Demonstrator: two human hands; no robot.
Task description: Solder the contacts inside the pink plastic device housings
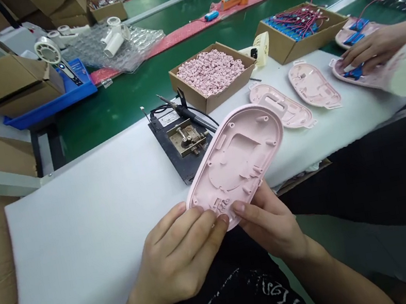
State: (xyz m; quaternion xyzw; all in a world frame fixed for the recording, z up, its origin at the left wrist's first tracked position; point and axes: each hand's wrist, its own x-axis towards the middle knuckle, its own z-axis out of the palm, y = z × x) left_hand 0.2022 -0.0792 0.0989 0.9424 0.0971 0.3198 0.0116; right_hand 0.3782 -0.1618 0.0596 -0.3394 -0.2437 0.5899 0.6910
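Observation:
A pink plastic shell half (244, 152), long with rounded ends, is tilted up above the table's front edge, its ribbed inside facing me. My right hand (273, 223) grips the shell's lower right edge, thumb on the rim and fingers behind. My left hand (185, 252) is closed at the lower left end, fingertips pressed inside by a small fitting. Whether a small part lies under those fingertips is hidden. Just behind the shell a soldering iron (188, 112) rests on a black soldering station (171, 152).
Behind stands a cardboard box of small pink parts (210, 72). More pink shells (315, 85) lie to the right, near a co-worker's hand (369, 46) on a blue battery. A box of wired blue batteries (296, 25) stands behind them. White foam sheet (84, 236) covers the table.

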